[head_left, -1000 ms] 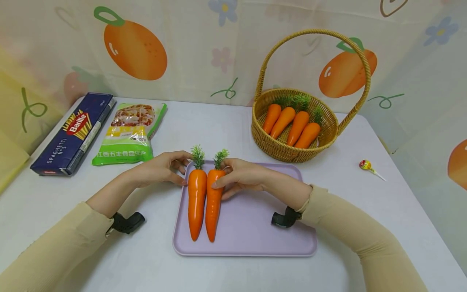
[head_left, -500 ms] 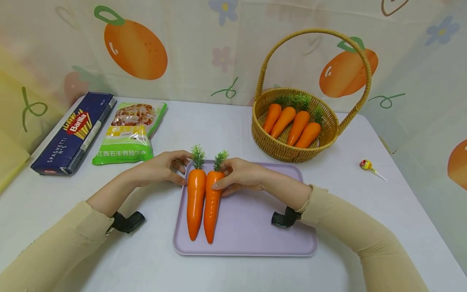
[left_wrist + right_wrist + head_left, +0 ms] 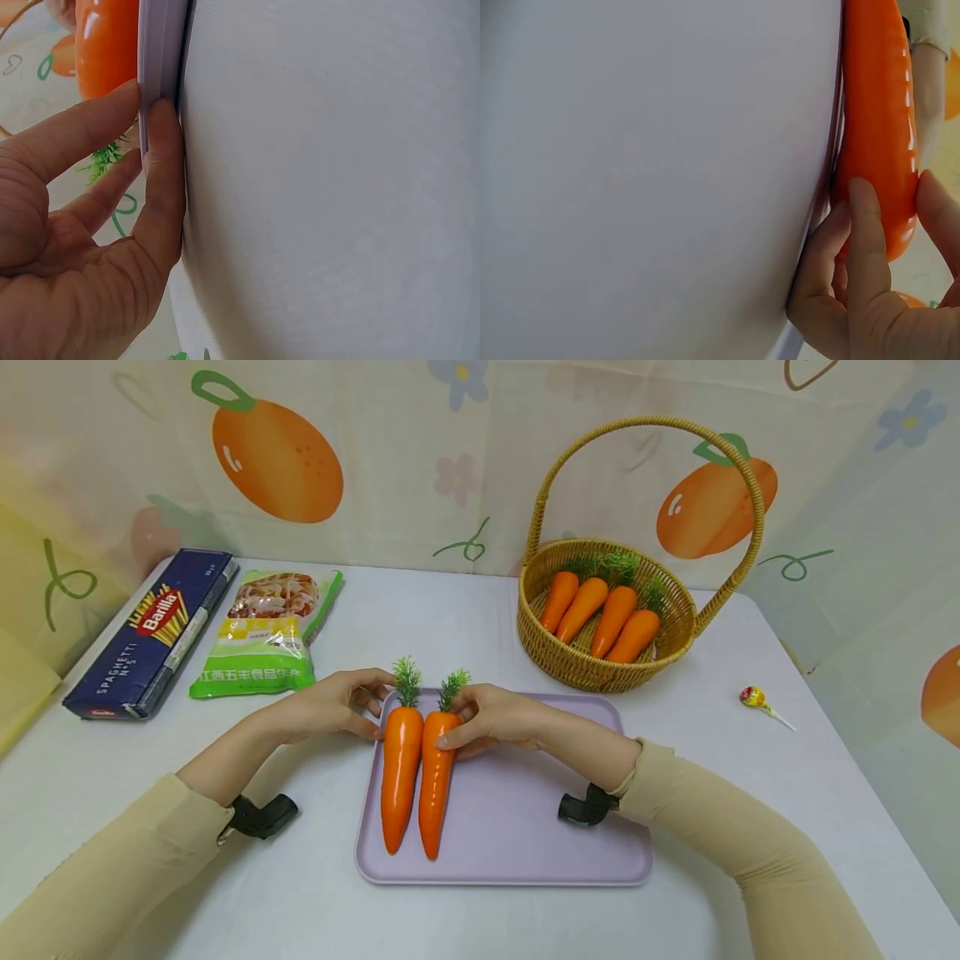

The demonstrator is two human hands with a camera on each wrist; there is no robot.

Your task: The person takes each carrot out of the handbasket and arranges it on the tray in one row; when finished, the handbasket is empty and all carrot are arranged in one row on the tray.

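Observation:
Two orange carrots with green tops lie side by side on the left part of a lilac tray (image 3: 555, 852). My right hand (image 3: 498, 720) pinches the upper end of the right carrot (image 3: 437, 785); the right wrist view shows its thumb and fingers on opposite sides of this carrot (image 3: 881, 97). Beside it, nearly touching, is the left carrot (image 3: 402, 777). My left hand (image 3: 330, 706) is at the tray's upper left corner. In the left wrist view, thumb and finger of the left hand (image 3: 90, 232) pinch the tray rim (image 3: 161, 52).
Behind the tray stands a wicker basket (image 3: 585, 675) with a tall handle, holding several carrots (image 3: 614, 620). Back left are a blue spaghetti box (image 3: 153, 631) and a green food packet (image 3: 262, 639). A lollipop (image 3: 753, 697) lies at the right. A patterned curtain (image 3: 397, 460) hangs behind the table.
The pointed ends of both carrots have swung slightly left, the left one more. The right hand's lower fingers have drawn in a little. The left hand and tray stay in place.

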